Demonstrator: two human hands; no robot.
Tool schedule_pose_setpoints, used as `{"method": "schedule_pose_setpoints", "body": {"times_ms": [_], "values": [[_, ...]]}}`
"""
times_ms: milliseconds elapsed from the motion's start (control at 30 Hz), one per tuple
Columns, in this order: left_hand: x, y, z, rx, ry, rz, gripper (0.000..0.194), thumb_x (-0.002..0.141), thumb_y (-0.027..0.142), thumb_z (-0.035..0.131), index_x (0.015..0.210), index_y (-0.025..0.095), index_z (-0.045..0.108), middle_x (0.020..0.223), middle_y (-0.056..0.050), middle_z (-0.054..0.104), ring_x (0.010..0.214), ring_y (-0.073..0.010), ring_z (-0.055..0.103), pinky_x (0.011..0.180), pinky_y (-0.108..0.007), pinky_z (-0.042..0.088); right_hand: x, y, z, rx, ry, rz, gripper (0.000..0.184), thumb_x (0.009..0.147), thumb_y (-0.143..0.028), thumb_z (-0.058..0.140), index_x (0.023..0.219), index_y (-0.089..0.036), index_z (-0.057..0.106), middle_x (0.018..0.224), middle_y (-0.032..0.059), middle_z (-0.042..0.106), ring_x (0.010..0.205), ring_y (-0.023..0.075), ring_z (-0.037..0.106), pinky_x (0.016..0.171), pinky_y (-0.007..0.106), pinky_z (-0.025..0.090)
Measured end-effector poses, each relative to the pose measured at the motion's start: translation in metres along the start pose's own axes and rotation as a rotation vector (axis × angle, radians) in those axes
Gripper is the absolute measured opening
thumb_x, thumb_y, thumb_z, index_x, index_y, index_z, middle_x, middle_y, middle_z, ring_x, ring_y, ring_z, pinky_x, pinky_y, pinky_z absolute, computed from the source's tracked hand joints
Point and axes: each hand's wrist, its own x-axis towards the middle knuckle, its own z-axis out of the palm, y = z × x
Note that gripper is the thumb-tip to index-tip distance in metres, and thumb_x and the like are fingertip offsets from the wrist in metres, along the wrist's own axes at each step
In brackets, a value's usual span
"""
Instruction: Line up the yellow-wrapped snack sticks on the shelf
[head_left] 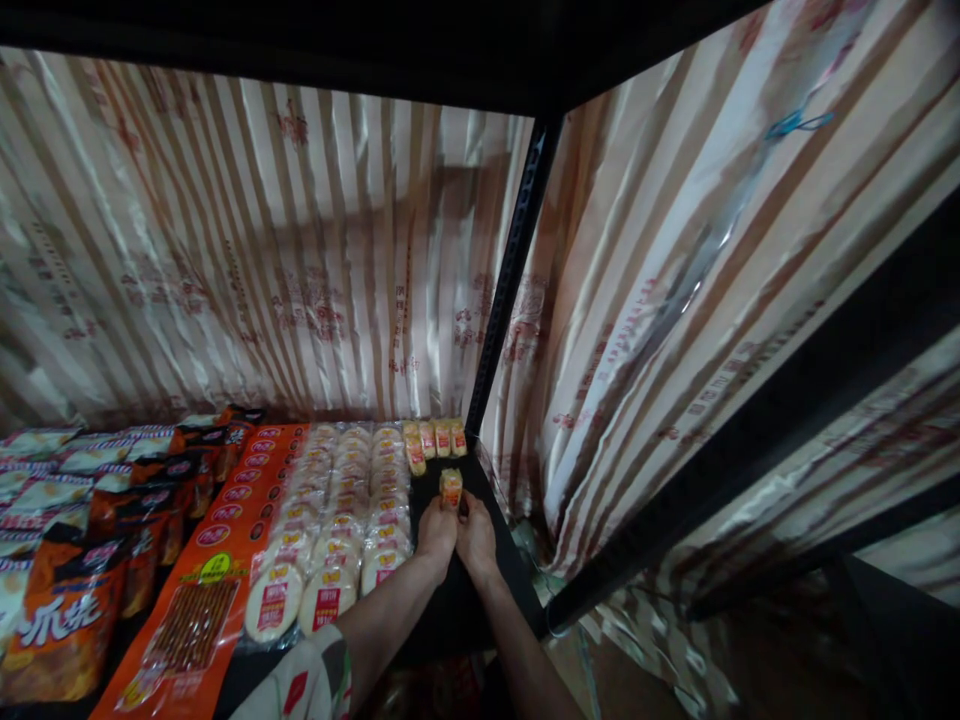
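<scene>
Between the fingers of both my hands is a small wrapped snack [451, 486], pale yellow with a red and orange label, held upright over the dark shelf [429, 480]. My left hand [436, 528] closes on it from the left, and my right hand [475, 532] from the right. Just beyond, near the shelf's back corner, stand several similar wrapped snacks [442, 438] in a row, with another one [415, 455] in front at the left end. Rows of packaged round white crackers [326, 597] lie left of my hands.
Farther left are an orange sheet of stick snacks [196, 610], orange snack bags [75, 620] and white snack bags [45, 490]. A black metal post [517, 270] rises at the back right corner, and a slanting black beam [675, 500] runs on the right. Striped sheeting [337, 230] hangs behind.
</scene>
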Motion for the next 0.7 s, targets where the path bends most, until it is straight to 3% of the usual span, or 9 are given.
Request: {"method": "schedule_pose_setpoints", "body": {"times_ms": [200, 400, 567, 700], "values": [[0.017, 0.001, 0.001, -0.037, -0.014, 0.014, 0.031, 0.085, 0.023, 0.035, 0.099, 0.014, 0.061, 0.106, -0.009, 0.065, 0.099, -0.0169, 0.058, 0.082, -0.022, 0.042, 0.009, 0.001, 0.01, -0.145, 0.031, -0.067, 0.037, 0.071, -0.024, 0.05, 0.107, -0.017, 0.058, 0.094, 0.0085, 0.065, 0.086, 0.0208, 0.06, 0.075, 0.03, 0.046], [0.031, 0.001, -0.001, -0.055, -0.032, 0.028, 0.033, 0.086, 0.02, 0.032, 0.105, 0.012, 0.058, 0.111, -0.011, 0.062, 0.101, -0.0163, 0.058, 0.084, -0.022, 0.042, 0.017, -0.009, 0.015, -0.29, -0.02, -0.01, 0.039, 0.076, -0.021, 0.044, 0.112, -0.012, 0.055, 0.099, 0.0113, 0.063, 0.091, 0.0218, 0.057, 0.082, 0.03, 0.043], [0.035, 0.007, -0.004, -0.063, -0.017, 0.075, 0.032, 0.086, 0.02, 0.033, 0.106, 0.014, 0.057, 0.113, -0.009, 0.062, 0.103, -0.0149, 0.057, 0.085, -0.02, 0.042, 0.023, -0.019, 0.018, -0.293, -0.041, 0.039, 0.043, 0.079, -0.023, 0.04, 0.118, -0.01, 0.05, 0.105, 0.0117, 0.061, 0.098, 0.0236, 0.055, 0.083, 0.031, 0.042], [0.035, 0.01, -0.005, -0.03, 0.058, 0.09, 0.035, 0.086, 0.024, 0.034, 0.112, 0.011, 0.053, 0.121, -0.013, 0.056, 0.113, -0.0185, 0.051, 0.093, -0.023, 0.038, 0.032, -0.017, 0.024, -0.261, -0.022, 0.023, 0.046, 0.078, -0.023, 0.041, 0.121, -0.008, 0.048, 0.11, 0.0129, 0.06, 0.101, 0.0236, 0.053, 0.087, 0.031, 0.04]]}}
